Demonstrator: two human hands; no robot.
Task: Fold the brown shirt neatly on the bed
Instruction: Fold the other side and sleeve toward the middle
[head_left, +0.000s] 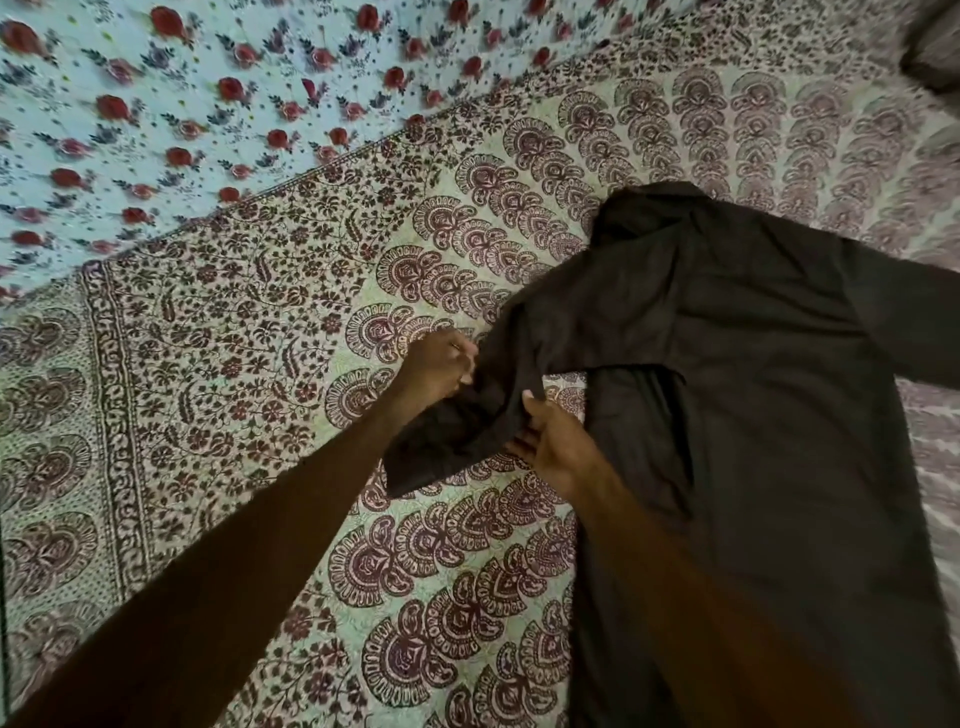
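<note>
Here left hand (441, 366) and right hand (551, 442) pinch the brown shirt (753, 395).

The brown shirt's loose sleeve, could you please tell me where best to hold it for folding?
I'd pinch the drooping cuff end of the brown shirt, coming from the bedspread side: the left hand and right hand grip mid-sleeve, so that end sags crumpled.

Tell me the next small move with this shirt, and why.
Probably fold the sleeve over the shirt: left hand and right hand both grip it, bunched out to the side, while the rest lies spread on the bed.
</note>
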